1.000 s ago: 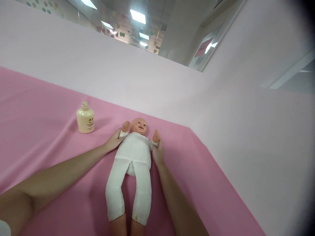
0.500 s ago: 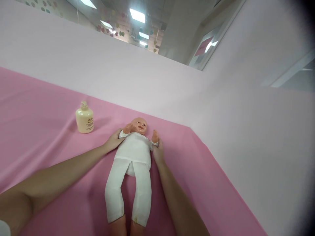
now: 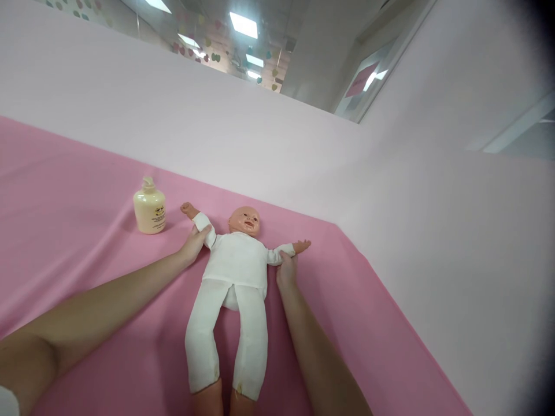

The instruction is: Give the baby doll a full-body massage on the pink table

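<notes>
- Doll (image 3: 236,271) lying face-up on pink surface (image 3: 65,190), arms spread.
- Left hand (image 3: 193,245) clasping one sleeve, right hand (image 3: 287,270) the other.
- Better held gently by the forearms, clear of bottle (image 3: 150,206).

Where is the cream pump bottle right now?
In the head view, the pump bottle stands upright on the pink cloth, left of the doll, just beyond the left hand.
</notes>
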Tool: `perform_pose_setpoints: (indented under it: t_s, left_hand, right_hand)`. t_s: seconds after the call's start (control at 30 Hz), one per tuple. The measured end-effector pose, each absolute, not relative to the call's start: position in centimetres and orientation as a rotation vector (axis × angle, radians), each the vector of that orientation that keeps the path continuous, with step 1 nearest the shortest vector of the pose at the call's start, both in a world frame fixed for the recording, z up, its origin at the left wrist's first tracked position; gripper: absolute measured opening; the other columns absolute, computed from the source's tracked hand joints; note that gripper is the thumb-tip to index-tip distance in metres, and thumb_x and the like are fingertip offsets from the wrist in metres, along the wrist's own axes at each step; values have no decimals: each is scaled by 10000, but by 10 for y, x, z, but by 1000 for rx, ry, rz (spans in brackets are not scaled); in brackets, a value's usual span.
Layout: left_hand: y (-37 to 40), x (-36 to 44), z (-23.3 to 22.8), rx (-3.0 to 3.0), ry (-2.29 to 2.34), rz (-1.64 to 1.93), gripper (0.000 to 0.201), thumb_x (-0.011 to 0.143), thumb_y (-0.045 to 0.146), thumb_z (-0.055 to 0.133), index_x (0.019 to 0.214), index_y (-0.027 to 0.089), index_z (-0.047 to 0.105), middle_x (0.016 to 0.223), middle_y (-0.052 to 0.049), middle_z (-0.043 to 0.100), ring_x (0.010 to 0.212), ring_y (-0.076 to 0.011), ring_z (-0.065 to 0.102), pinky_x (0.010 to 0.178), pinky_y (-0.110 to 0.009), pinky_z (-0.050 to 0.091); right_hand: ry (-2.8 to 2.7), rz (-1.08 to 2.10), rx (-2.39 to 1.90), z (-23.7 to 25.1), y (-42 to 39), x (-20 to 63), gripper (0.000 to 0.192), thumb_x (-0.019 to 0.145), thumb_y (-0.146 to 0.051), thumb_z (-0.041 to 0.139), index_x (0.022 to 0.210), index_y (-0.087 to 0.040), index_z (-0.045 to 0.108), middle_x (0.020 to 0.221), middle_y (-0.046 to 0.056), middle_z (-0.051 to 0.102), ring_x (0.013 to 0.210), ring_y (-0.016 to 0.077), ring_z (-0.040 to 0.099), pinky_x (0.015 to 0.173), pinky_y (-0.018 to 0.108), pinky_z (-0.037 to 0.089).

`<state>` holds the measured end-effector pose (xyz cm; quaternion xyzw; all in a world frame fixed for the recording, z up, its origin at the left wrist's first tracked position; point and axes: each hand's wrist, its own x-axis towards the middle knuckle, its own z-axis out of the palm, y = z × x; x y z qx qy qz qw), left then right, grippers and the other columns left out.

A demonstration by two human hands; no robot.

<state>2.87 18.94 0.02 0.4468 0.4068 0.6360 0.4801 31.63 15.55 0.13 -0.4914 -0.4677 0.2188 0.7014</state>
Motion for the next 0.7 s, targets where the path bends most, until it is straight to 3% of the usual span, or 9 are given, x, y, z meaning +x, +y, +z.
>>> perform_pose_setpoints:
  t_s: [0.07,0.17,0.37,0.53,0.7]
  left_hand:
    - [185,32,2,1117,1018,1549,426,797,450,642,1120,212,499,1029,-58,616,984,-224,592,895,-385,477]
    - [178,35,8,1321,979,1497,496,811,423,633,1239,214,497,1145,-72,620,1075,-243,580,980,-411,440]
    - [169,35,21,1863,806,1316,467,799,256,615,1265,247,616,1328,-60,620,1243,-293,521,1112,-479,332]
    - [169,34,24,1907,822,1351,487,749,183,598,1226,259,662,1262,-44,672,1185,-295,567,1093,-495,361]
    - [166,34,27,1804,856,1317,474,748,232,645,1222,247,654,1279,-57,656,1221,-305,545,1103,-499,362]
  right_hand:
    - [-1046,545,-1152,8,148,310,778,712,-264,526,1461,-263,317,1403,73,485,1204,226,539,1010,428,477]
    - [-1141,646,-1207,17,139,300,628,717,-256,541,1340,-198,479,1259,88,600,1097,235,584,984,433,480]
    - [-1516,525,-1223,23,132,291,495,730,-153,473,1192,-232,634,1219,43,626,1166,211,540,1082,414,391]
    - [-1625,447,-1194,25,132,292,496,727,-131,448,1166,-234,656,1179,51,624,1146,212,538,1069,410,401]
    - [-1524,530,-1209,25,131,291,494,736,-142,465,1196,-220,625,1242,51,618,1191,209,529,1093,411,379]
